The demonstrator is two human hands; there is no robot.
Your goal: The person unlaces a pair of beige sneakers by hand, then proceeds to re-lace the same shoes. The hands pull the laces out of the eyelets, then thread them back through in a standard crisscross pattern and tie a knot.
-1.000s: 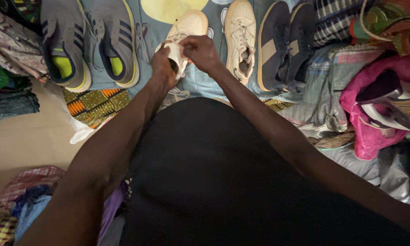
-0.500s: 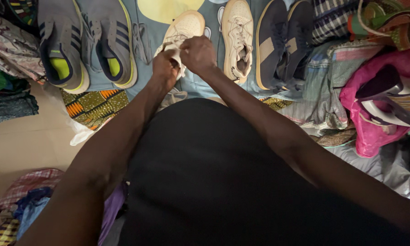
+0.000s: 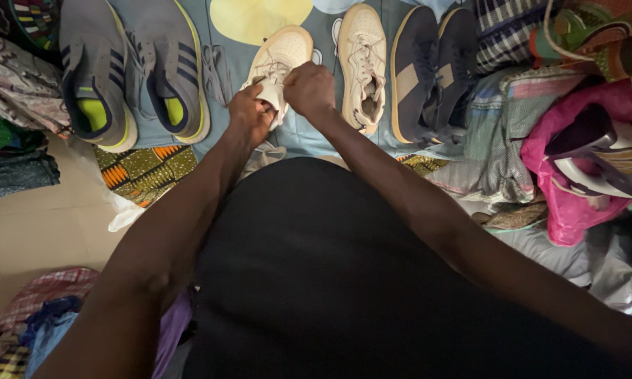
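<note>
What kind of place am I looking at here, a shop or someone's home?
Most likely a room at home: pairs of shoes, such as the grey sneakers, lie on a patterned blue sheet, with piles of clothing around. Both hands work at a cream sneaker.

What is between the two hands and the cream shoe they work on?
Nothing visible. The left hand and the right hand are both already on the cream shoe, at its lace end. The second cream shoe and the grey shoes lie apart at the sides.

Both hands hide the cream sneaker's (image 3: 282,56) heel.
</note>
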